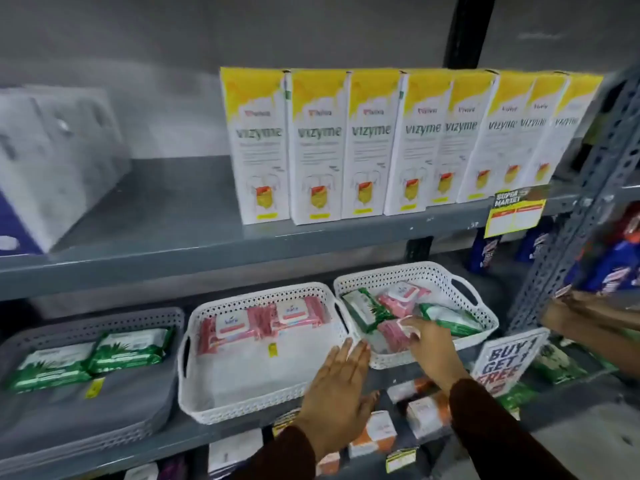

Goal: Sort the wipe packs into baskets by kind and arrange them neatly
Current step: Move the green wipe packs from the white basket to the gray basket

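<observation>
My right hand [427, 339] closes on a pink pack [393, 332] in the mixed basket [485, 306]. The pink basket [194, 341] lies just left, beside my open, empty left hand [341, 382].

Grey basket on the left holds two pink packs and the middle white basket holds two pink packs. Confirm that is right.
Not quite. In the head view the grey basket holds two green packs, not pink. The middle white basket does hold two pink packs.

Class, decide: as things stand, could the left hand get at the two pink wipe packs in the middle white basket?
Probably yes. The left hand hovers open at that white perforated basket's right edge; the pink wipe packs lie uncovered at its back.
</observation>
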`<act>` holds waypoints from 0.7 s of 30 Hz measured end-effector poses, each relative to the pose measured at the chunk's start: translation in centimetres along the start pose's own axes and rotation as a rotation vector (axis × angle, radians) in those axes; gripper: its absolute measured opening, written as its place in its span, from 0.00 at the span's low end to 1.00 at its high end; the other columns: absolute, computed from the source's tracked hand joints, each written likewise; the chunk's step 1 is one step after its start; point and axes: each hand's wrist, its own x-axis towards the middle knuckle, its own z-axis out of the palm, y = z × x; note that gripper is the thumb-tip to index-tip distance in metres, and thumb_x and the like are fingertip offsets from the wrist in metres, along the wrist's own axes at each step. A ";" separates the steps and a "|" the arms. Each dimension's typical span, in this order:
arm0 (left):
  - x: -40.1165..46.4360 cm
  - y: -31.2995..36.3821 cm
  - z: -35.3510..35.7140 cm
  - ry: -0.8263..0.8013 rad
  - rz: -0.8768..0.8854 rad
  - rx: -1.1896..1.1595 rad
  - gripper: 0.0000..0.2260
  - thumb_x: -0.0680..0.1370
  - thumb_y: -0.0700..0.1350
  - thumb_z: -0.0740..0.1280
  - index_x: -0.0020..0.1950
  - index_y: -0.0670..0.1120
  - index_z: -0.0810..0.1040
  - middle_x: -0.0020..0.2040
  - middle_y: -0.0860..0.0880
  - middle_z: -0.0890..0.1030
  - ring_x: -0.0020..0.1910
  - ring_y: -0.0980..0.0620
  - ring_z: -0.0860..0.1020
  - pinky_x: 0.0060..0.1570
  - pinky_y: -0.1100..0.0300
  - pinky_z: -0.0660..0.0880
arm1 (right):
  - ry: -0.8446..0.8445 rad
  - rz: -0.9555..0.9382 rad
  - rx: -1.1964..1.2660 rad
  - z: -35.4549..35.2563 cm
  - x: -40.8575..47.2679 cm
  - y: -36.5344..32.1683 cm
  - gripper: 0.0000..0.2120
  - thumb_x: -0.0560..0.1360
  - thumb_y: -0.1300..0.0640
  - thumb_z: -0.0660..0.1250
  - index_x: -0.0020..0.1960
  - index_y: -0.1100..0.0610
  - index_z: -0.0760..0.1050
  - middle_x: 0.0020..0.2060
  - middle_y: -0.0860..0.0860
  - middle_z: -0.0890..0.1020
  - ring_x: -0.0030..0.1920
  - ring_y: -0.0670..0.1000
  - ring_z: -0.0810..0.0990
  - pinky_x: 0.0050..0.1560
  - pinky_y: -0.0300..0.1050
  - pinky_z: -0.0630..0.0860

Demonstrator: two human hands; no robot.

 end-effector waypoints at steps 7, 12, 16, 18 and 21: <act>4.3 1.2 4.1 -0.152 -0.052 0.087 0.28 0.77 0.58 0.59 0.72 0.43 0.69 0.70 0.46 0.73 0.70 0.46 0.69 0.68 0.47 0.63 | -0.460 -0.045 -0.382 -0.3 9.3 4.3 0.32 0.70 0.73 0.65 0.70 0.53 0.74 0.65 0.58 0.79 0.63 0.58 0.78 0.62 0.49 0.76; 3.2 0.8 3.6 -0.084 -0.128 0.086 0.30 0.76 0.56 0.63 0.75 0.46 0.63 0.74 0.48 0.67 0.72 0.49 0.65 0.70 0.49 0.56 | -0.601 -0.040 -0.504 -0.8 11.5 3.6 0.30 0.60 0.64 0.79 0.62 0.57 0.78 0.56 0.55 0.82 0.53 0.56 0.81 0.54 0.48 0.80; -0.1 -0.6 2.6 -0.053 -0.238 0.063 0.28 0.80 0.59 0.55 0.76 0.45 0.61 0.76 0.49 0.63 0.74 0.48 0.61 0.71 0.52 0.54 | -0.516 0.044 -0.203 -1.6 10.7 2.5 0.23 0.57 0.58 0.80 0.50 0.52 0.78 0.46 0.50 0.82 0.43 0.49 0.81 0.44 0.46 0.79; -1.8 -1.9 2.2 -0.082 -0.254 0.065 0.28 0.80 0.58 0.54 0.77 0.45 0.59 0.77 0.49 0.60 0.75 0.47 0.59 0.68 0.52 0.55 | -0.394 0.015 -0.029 -2.2 9.8 0.6 0.18 0.60 0.55 0.80 0.46 0.51 0.77 0.41 0.49 0.83 0.41 0.49 0.81 0.42 0.46 0.78; -4.4 -4.0 1.2 -0.074 -0.291 0.052 0.27 0.82 0.57 0.49 0.77 0.46 0.58 0.78 0.50 0.58 0.76 0.48 0.57 0.69 0.51 0.56 | -0.255 -0.070 0.201 -2.4 7.9 -4.3 0.15 0.63 0.58 0.81 0.42 0.51 0.76 0.36 0.46 0.82 0.34 0.46 0.82 0.31 0.41 0.75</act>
